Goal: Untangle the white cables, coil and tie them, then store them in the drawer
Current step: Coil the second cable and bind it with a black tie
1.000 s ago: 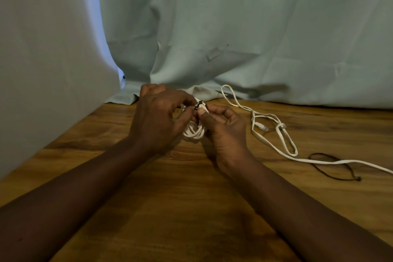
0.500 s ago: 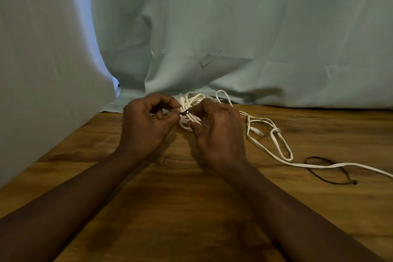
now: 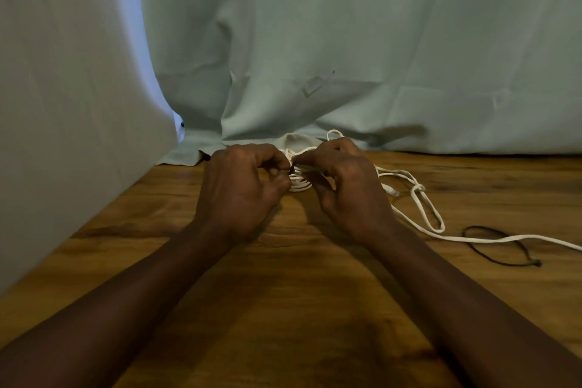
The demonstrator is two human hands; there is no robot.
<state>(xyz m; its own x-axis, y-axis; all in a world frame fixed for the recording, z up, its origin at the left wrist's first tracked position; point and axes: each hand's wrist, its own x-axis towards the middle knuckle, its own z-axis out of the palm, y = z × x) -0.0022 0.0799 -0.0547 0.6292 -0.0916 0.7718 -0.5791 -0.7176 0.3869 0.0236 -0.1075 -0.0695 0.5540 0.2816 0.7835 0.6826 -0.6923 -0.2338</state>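
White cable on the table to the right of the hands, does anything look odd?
Yes: the loose white cable has a knot in it near the right hand, so it is not yet untangled. A thin black cord lies by it.

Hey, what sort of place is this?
Likely a makeshift work corner rather than a proper workshop: a wood-grain table hemmed in by pale draped sheets behind and on the left, with white cables lying on it.
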